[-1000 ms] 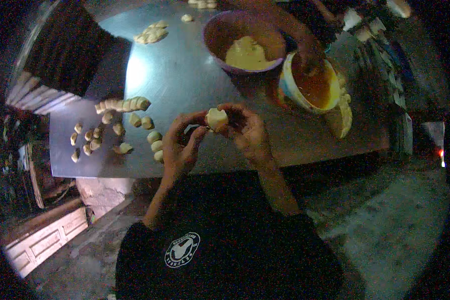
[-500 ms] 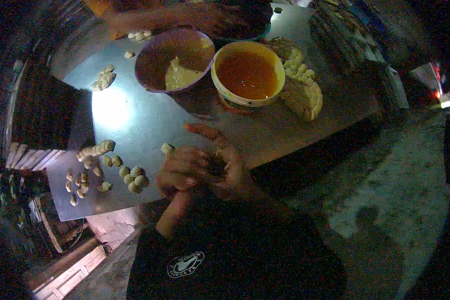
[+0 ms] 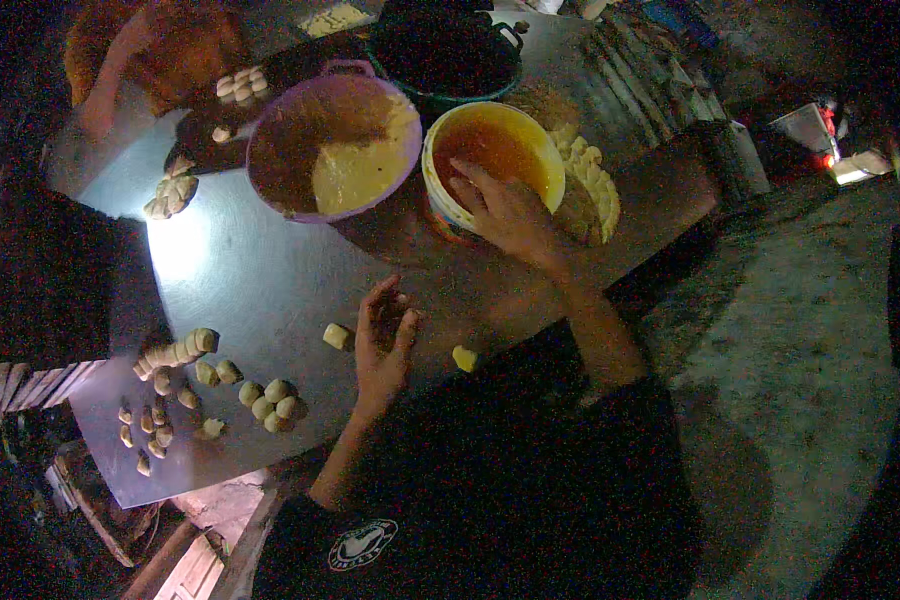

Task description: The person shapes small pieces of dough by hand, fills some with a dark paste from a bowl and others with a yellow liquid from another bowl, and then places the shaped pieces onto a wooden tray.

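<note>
My right hand (image 3: 500,215) reaches over the near rim of the yellow tub (image 3: 550,150) of orange liquid, fingers apart, fingertips in or just above the liquid. My left hand (image 3: 385,340) hangs over the metal table (image 3: 250,260) with loosely bent, parted fingers and nothing visible in them. Beside it lie a pale dough piece (image 3: 337,336) and a small yellow lump (image 3: 465,357). Further left are a cluster of dough balls (image 3: 275,400), a sliced dough roll (image 3: 180,350) and several small pieces (image 3: 160,436). A purple basin (image 3: 275,150) with pale batter stands left of the tub.
Scalloped dough (image 3: 595,180) lies right of the tub. A dark pot (image 3: 440,55) stands behind. Another person's arm (image 3: 120,70) is at the upper left, near more dough pieces (image 3: 240,85). Dark stacked trays or boards (image 3: 50,385) border the left; a concrete floor shows right.
The view has shifted. My hands, earlier together with a dough piece held, have separated; the right moved up into the tub. The other person's arm moved from over the bowls to the upper left.
</note>
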`<state>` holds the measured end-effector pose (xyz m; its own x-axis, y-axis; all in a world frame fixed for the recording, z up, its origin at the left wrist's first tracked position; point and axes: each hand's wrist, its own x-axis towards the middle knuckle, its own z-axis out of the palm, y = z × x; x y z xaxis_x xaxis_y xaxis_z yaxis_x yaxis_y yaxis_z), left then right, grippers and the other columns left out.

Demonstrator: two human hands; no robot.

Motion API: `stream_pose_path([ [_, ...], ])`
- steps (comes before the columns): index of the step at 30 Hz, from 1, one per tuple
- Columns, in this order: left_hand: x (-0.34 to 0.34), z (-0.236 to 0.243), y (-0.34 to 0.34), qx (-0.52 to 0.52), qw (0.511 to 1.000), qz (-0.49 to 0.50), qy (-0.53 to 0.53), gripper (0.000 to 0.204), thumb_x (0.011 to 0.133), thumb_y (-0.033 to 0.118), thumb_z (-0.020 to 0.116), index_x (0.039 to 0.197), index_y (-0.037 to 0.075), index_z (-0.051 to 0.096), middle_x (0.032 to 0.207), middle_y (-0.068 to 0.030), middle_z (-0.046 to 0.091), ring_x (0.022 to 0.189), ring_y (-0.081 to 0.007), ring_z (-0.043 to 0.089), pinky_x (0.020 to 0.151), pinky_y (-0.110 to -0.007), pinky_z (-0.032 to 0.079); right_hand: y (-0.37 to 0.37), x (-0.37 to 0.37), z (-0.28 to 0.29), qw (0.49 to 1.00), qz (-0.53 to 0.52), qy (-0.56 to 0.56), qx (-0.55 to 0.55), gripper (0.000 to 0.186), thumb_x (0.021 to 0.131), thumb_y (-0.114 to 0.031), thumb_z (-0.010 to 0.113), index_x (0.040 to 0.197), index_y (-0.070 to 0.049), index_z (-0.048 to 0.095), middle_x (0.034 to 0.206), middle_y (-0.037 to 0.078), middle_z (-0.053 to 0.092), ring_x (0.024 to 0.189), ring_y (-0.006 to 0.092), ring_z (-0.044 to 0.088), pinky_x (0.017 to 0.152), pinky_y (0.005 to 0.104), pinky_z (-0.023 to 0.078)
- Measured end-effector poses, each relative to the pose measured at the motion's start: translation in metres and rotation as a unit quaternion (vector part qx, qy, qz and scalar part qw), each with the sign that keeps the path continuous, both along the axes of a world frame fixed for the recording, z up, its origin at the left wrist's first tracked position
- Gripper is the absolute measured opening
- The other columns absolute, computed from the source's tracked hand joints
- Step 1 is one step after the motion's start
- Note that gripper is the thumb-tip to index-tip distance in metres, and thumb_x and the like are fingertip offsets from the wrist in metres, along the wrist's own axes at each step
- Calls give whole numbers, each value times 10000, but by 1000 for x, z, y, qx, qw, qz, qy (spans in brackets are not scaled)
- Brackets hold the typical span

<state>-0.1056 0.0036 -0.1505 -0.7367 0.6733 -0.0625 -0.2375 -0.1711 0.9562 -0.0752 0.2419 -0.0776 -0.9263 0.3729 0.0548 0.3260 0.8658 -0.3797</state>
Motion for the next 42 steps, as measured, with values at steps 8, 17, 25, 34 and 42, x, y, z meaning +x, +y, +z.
stream_pose_path([
  [8, -63, -20, -20, -43, 996, -41, -62, 262, 963, 146, 547, 1206, 49, 541, 978, -26, 564, 851, -105, 554, 769, -254, 473, 43, -20, -8, 956, -130, -196, -177, 506, 1011, -452, 315, 1290, -81, 518, 1020, 201, 610, 949, 335, 596, 901, 450, 432],
  [17, -97, -12, -32, -16, 985, -105, -136, 335, 980, 271, 523, 1227, 45, 539, 1095, -52, 575, 976, -144, 561, 898, -314, 458, -89, -44, -13, 772, -130, 207, -587, 399, 986, -260, 486, 1300, -13, 490, 1149, 122, 615, 1088, 164, 561, 946, 272, 432],
  [25, -112, 16, -88, 106, 866, 4, -488, 450, 965, 426, 497, 1213, 53, 541, 1205, -74, 571, 1109, -202, 534, 1009, -378, 392, -183, -66, -57, 773, -43, 223, -592, 343, 912, -156, 622, 1208, -5, 539, 1154, 130, 615, 996, 209, 618, 856, 338, 526],
  [34, -68, 35, -118, 79, 982, 47, -163, 542, 822, 97, 713, 1318, 19, 509, 1369, -75, 441, 1260, -206, 451, 1057, -350, 367, -193, -39, -2, 946, 241, 210, -46, 305, 886, -120, 625, 1177, -28, 611, 1291, 135, 529, 1126, 272, 572, 856, 371, 532],
  [42, -20, 54, -94, -7, 993, 113, 42, 383, 888, 245, 662, 1198, 22, 631, 1281, -92, 539, 1152, -179, 520, 940, -298, 444, -183, 18, 10, 917, 238, 269, -174, 213, 780, -67, 710, 987, -37, 669, 1253, 166, 557, 1082, 309, 601, 872, 363, 522],
])
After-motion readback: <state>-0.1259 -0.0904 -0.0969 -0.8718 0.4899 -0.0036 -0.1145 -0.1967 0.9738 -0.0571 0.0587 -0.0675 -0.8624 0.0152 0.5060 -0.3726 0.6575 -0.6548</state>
